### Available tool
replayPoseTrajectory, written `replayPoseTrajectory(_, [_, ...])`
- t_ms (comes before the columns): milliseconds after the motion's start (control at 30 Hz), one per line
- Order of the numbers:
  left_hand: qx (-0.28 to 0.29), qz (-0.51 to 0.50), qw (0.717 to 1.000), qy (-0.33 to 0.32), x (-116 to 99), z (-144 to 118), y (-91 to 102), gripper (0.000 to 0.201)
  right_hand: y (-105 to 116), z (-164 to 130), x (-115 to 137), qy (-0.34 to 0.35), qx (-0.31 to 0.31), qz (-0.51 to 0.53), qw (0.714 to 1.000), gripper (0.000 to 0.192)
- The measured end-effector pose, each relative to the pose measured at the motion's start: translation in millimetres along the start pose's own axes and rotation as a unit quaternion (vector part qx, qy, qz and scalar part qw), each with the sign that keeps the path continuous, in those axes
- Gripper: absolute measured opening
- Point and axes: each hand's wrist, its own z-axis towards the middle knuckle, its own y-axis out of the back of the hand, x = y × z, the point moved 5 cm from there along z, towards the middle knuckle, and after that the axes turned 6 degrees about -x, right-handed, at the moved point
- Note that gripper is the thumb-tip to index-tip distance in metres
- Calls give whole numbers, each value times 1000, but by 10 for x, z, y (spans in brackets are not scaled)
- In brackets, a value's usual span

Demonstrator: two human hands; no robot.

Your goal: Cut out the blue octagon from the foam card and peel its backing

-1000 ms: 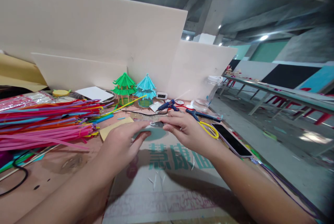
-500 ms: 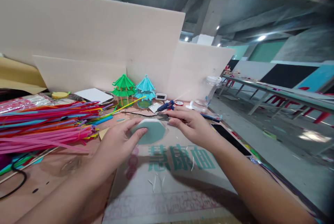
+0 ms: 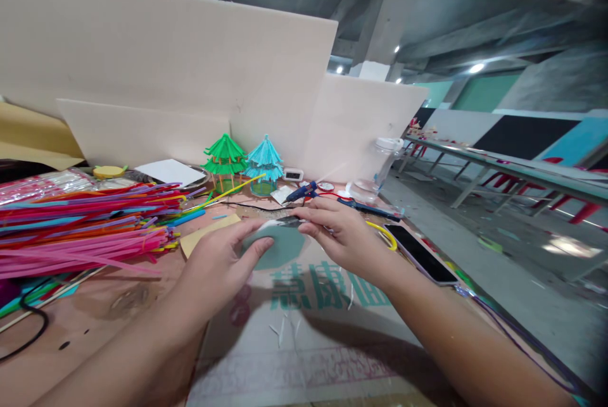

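My left hand [image 3: 237, 252] is closed on a pale green, many-sided flat piece [image 3: 280, 245], with the thumb across its face and the fingers behind. It is held tilted over a printed translucent sheet. My right hand [image 3: 337, 230] pinches a small dark blade [image 3: 287, 221], which lies along the top edge of the piece. The part of the blade inside the fingers is hidden. Thin white shavings [image 3: 282, 331] are scattered on the sheet [image 3: 247, 363] below my hands.
At left lies a heap of coloured pipe cleaners [image 3: 95, 223]. Behind stand green [image 3: 225, 157] and blue [image 3: 266, 157] model pavilions, plus a blue glue gun [image 3: 303, 192]. A phone [image 3: 420, 254], a yellow ring [image 3: 387, 236] and a clear plastic jar [image 3: 375, 173] are at right.
My right hand has moved left, bringing the blade onto the piece's top edge. My left hand has shifted slightly, turning the piece's face more into view. The yellow ring is now uncovered.
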Motion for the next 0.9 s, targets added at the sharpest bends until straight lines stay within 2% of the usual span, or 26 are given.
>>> replayPoseTrajectory(400, [2, -7, 1000, -6, 23, 18, 6, 21, -20, -14, -24, -9, -25, 18, 999, 29])
replayPoseTrajectory(733, [12, -2, 1000, -29, -88, -5, -2, 20, -49, -16, 43, 9, -9, -9, 1000, 28])
replayPoseTrajectory(900, [22, -4, 1000, -18, -114, -6, -1, 20, -66, -23, 54, 11, 8, -8, 1000, 28])
